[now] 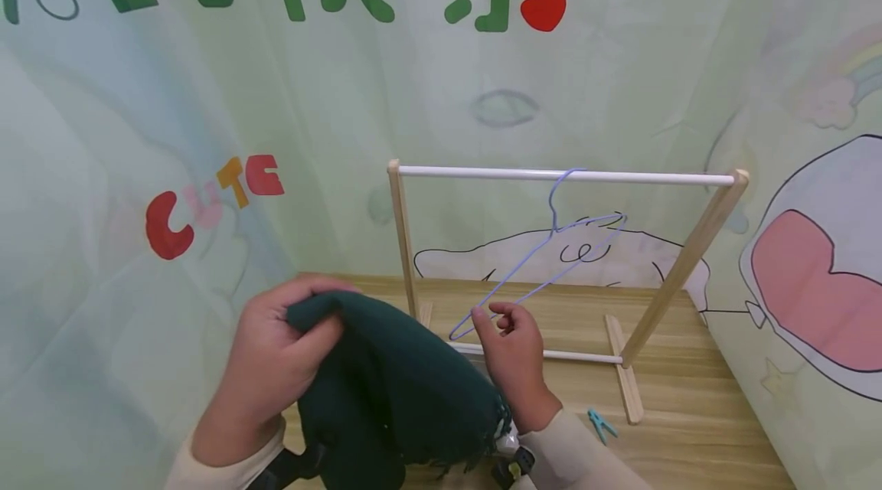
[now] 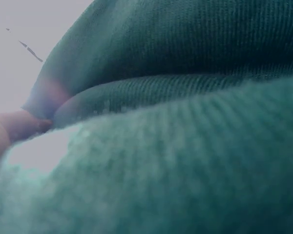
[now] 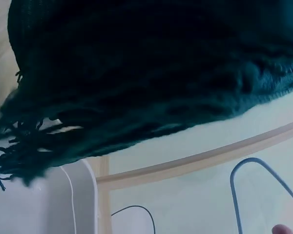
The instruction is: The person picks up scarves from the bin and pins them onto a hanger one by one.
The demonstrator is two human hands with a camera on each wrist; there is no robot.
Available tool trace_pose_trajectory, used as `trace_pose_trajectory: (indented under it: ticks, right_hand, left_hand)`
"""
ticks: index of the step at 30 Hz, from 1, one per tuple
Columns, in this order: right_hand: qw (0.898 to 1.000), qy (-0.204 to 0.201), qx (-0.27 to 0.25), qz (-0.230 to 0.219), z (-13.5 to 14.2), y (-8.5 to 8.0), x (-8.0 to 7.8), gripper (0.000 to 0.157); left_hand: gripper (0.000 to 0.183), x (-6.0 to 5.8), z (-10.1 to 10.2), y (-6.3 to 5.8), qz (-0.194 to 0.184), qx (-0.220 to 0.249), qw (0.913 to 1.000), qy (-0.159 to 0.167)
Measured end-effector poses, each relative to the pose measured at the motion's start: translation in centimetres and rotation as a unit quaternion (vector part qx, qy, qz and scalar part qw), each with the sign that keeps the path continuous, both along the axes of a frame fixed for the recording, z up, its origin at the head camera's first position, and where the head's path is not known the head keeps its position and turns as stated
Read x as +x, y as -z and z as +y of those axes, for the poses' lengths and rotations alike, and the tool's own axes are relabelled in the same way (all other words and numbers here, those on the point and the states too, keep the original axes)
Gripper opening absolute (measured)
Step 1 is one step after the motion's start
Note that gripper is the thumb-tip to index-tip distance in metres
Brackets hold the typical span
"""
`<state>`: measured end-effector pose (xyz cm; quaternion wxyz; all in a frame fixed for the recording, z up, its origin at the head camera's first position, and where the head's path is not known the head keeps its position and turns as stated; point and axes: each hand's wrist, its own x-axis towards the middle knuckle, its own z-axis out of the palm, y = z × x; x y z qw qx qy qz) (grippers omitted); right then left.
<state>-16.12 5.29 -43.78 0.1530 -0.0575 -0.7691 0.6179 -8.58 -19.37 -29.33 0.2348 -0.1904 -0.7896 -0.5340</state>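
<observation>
My left hand (image 1: pixel 279 356) pinches a dark green fringed scarf (image 1: pixel 413 383) at its upper fold, thumb in front. The scarf hangs down across to the right forearm and fills most of the left wrist view. A thin blue clothes hanger (image 1: pixel 513 273) hooks over the white rod (image 1: pixel 475 172) of a small wooden rack, turned at an angle with one end towards me. Close to that end, my right hand (image 1: pixel 517 352) has its thumb and curled fingers at the hanger wire, seeming to pinch it. In the right wrist view, fringe (image 3: pixel 19 146) dangles beside the hanger's end (image 3: pixel 254 163).
The rack has wooden side posts (image 1: pixel 689 260) and feet (image 1: pixel 623 371) on a wood-grain surface (image 1: pixel 703 390). A teal clothespin (image 1: pixel 602 426) lies right of the right hand. A whitish container (image 3: pixel 53 204) sits under the fringe. A printed curtain (image 1: pixel 331 107) stands behind.
</observation>
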Motion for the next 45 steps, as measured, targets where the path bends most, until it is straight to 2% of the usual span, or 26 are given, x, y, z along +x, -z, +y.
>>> trace_pose_trajectory:
  ticks: [6, 10, 15, 20, 24, 28, 33, 36, 40, 42, 45]
  right_hand:
    - [1.0, 0.007, 0.013, 0.02, -0.5, 0.1, -0.3, 0.014]
    - [1.0, 0.014, 0.014, 0.024, -0.8, 0.0, -0.4, 0.019]
    - [1.0, 0.001, 0.0, 0.01, -1.4, -0.3, -0.8, 0.028]
    - [1.0, 0.004, -0.006, 0.004, -2.0, -0.5, -1.5, 0.02]
    - [1.0, 0.016, -0.003, 0.02, -2.2, -0.6, -1.8, 0.015]
    - [0.999, 0.018, 0.003, 0.031, -1.9, -0.9, -1.1, 0.015]
    - [0.999, 0.006, -0.019, 0.034, -1.3, -1.1, 0.5, 0.01]
    - [0.999, -0.004, -0.047, 0.028, -0.7, -0.9, 1.4, 0.009]
    - [0.993, -0.02, -0.113, 0.013, 0.3, -0.7, 2.6, 0.015]
    - [0.991, -0.017, -0.131, 0.013, 0.9, -0.6, 3.2, 0.019]
    - [0.991, 0.001, -0.132, 0.018, 1.9, -0.5, 3.9, 0.023]
  left_hand:
    - [0.03, -0.2, 0.2, 0.3, 0.006, -0.005, 1.0, 0.004]
    - [0.029, -0.3, 0.3, 0.4, 0.004, -0.011, 0.9999, 0.002]
    - [0.028, -0.4, 0.5, 0.4, 0.002, -0.011, 0.9999, 0.002]
    - [0.029, -0.5, 0.6, 0.6, 0.005, -0.011, 0.9999, 0.01]
    - [0.029, -0.7, 0.8, 0.8, 0.004, -0.011, 0.9998, 0.012]
    - [0.028, -0.8, 0.8, 1.0, 0.002, -0.012, 0.9999, 0.007]
    - [0.027, -0.7, 0.8, 1.0, -0.01, -0.014, 0.9999, -0.002]
    - [0.027, -0.7, 0.9, 0.9, -0.012, -0.012, 0.9999, 0.001]
    - [0.028, -0.9, 1.2, 0.8, -0.003, -0.01, 0.9999, 0.012]
    - [0.029, -0.9, 1.2, 0.8, 0.001, -0.012, 0.9998, 0.014]
    - [0.028, -0.8, 1.3, 0.8, -0.002, -0.017, 0.9997, 0.016]
